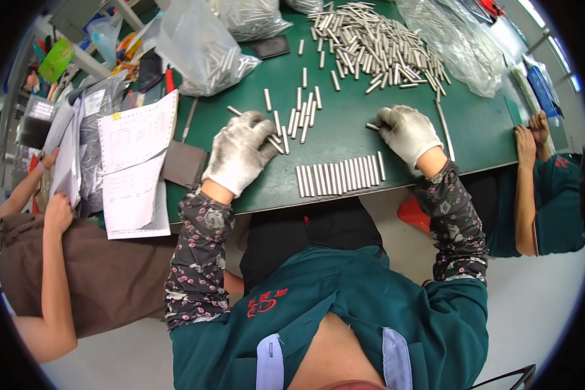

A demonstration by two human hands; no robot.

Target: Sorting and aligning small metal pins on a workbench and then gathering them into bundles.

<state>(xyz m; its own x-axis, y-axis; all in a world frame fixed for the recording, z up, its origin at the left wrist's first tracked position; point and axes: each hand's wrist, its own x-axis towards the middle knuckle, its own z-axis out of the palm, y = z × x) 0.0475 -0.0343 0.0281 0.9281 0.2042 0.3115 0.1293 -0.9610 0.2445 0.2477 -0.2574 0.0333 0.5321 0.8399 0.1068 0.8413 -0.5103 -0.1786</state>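
Both hands wear soiled, grey-white knitted gloves, and patterned dark sleeves cover the forearms. The left hand (240, 153) lies palm down on the green matte surface (344, 114), its fingers curled over a few short metal pins (276, 142) whose ends stick out to its right; whether it actually grips them cannot be told. The right hand (406, 133) is half clenched and pinches one pin (372, 127) at its fingertips, the tip of the pin pointing left.

The pins are small, smooth, silvery cylinders with a dull shine. Between the two hands and nearer the body, a tidy row of pins (340, 176) lies side by side, upright in the view and touching one another. Above the left hand, loose pins (303, 107) are scattered singly. Further back, a big jumbled heap of pins (374, 42) sits between clear, crinkled plastic bags (201, 49), one of them also holding pins. Left of the left hand lie a flat grey square plate (183, 164) and printed paper sheets (136, 162). Other people's arms rest at both edges of the surface.
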